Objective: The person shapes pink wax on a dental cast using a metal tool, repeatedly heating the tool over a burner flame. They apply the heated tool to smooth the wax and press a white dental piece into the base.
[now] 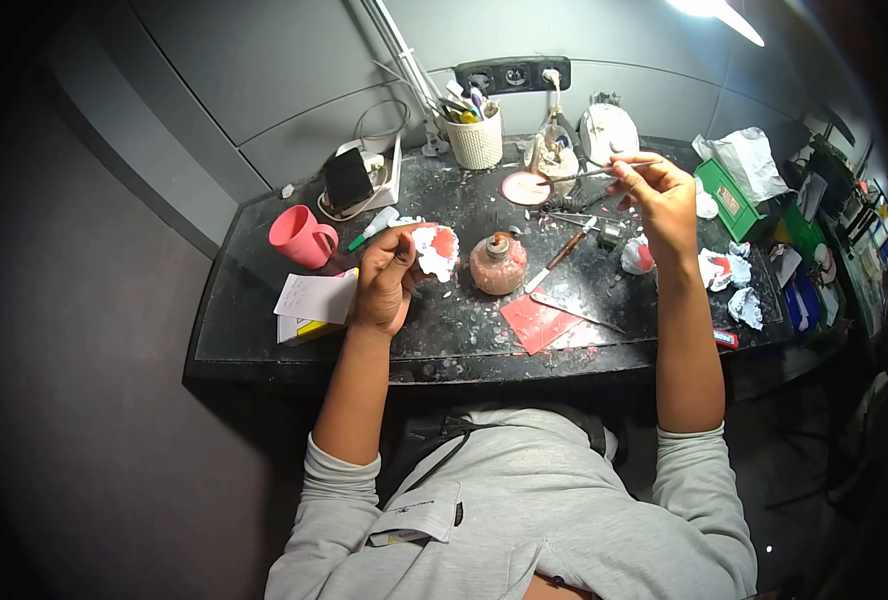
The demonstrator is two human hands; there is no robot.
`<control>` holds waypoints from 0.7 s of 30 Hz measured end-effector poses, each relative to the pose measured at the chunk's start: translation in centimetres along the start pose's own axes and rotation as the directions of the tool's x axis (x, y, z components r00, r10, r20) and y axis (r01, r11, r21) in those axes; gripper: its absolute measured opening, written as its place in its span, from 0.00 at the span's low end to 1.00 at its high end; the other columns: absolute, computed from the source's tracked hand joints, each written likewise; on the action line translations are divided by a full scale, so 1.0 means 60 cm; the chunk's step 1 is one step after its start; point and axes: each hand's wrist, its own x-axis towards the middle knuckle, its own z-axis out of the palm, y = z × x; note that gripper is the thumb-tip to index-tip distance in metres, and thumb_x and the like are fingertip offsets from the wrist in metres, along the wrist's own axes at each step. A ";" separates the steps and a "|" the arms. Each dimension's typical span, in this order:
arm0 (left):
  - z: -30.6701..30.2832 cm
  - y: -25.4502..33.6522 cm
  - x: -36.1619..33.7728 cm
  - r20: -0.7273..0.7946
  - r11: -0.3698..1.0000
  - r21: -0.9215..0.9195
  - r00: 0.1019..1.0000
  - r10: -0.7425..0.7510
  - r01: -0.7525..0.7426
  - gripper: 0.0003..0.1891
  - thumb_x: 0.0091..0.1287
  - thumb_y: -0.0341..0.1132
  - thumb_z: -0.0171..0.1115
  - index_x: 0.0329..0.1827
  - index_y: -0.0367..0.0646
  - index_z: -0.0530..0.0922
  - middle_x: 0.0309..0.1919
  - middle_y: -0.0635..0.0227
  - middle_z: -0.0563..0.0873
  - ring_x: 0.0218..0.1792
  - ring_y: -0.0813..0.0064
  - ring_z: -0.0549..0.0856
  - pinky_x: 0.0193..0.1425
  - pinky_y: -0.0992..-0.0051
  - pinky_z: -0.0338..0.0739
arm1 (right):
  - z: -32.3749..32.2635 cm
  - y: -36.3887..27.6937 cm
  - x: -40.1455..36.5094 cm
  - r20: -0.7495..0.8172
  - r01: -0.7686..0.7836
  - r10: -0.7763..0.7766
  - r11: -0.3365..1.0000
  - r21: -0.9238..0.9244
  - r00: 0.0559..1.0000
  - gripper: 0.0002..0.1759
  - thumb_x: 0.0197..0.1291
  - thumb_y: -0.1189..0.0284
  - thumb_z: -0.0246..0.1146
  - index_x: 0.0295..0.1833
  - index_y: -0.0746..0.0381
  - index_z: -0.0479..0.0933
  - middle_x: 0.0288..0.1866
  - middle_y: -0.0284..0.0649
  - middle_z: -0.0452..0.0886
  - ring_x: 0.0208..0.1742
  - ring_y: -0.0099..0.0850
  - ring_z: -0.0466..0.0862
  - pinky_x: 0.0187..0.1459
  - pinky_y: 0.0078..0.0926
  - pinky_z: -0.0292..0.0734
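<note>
My left hand (387, 280) is closed round a white plaster piece with a red patch (434, 252), left of the glass burner jar (498, 266). Between its pinched fingers, my right hand (657, 195) holds a thin metal tool (584, 175), whose tip is over a round pinkish dish (525, 188). On the black worktop (429, 345) in front of the jar lie a red wax sheet (539, 323) and a pale knife (576, 311). A brown-handled tool (561, 256) rests right of the jar.
At the left stand a pink mug (301, 237) and a white card (316, 297) on a box. A woven tool cup (476, 140) is at the back. More plaster pieces (718, 270) and a green box (728, 201) are at the right.
</note>
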 end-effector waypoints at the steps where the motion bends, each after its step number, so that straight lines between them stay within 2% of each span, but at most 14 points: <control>1: -0.001 -0.001 0.000 0.004 1.000 -0.002 1.000 -0.001 0.001 0.23 0.77 0.48 0.56 0.59 0.33 0.75 0.50 0.56 0.86 0.49 0.62 0.89 0.54 0.65 0.85 | -0.001 0.003 0.001 -0.003 0.000 0.000 1.000 -0.003 1.000 0.09 0.65 0.75 0.68 0.48 0.66 0.84 0.39 0.39 0.89 0.34 0.23 0.87 0.31 0.18 0.79; 4: 0.001 0.000 0.001 0.019 1.000 0.014 1.000 0.006 -0.006 0.24 0.77 0.48 0.56 0.59 0.33 0.75 0.50 0.56 0.86 0.48 0.62 0.89 0.54 0.66 0.84 | -0.001 0.007 0.001 0.052 0.008 -0.007 1.000 -0.011 0.999 0.09 0.65 0.74 0.68 0.48 0.66 0.84 0.39 0.39 0.89 0.34 0.23 0.87 0.31 0.18 0.79; 6: 0.004 0.004 0.000 0.012 1.000 -0.021 1.000 0.009 -0.008 0.23 0.76 0.47 0.58 0.59 0.34 0.78 0.47 0.62 0.88 0.45 0.77 0.88 0.51 0.76 0.84 | 0.003 0.006 0.000 0.072 -0.004 0.005 1.000 -0.013 0.997 0.08 0.65 0.74 0.68 0.48 0.66 0.85 0.39 0.38 0.89 0.34 0.22 0.87 0.31 0.18 0.79; 21: 0.004 0.004 -0.001 0.004 1.000 -0.005 1.000 0.014 -0.014 0.24 0.75 0.48 0.59 0.58 0.33 0.78 0.48 0.61 0.88 0.45 0.77 0.88 0.51 0.77 0.84 | 0.004 0.007 -0.001 0.071 0.007 -0.007 1.000 -0.004 0.997 0.08 0.65 0.74 0.68 0.46 0.66 0.85 0.39 0.38 0.89 0.34 0.22 0.87 0.31 0.17 0.79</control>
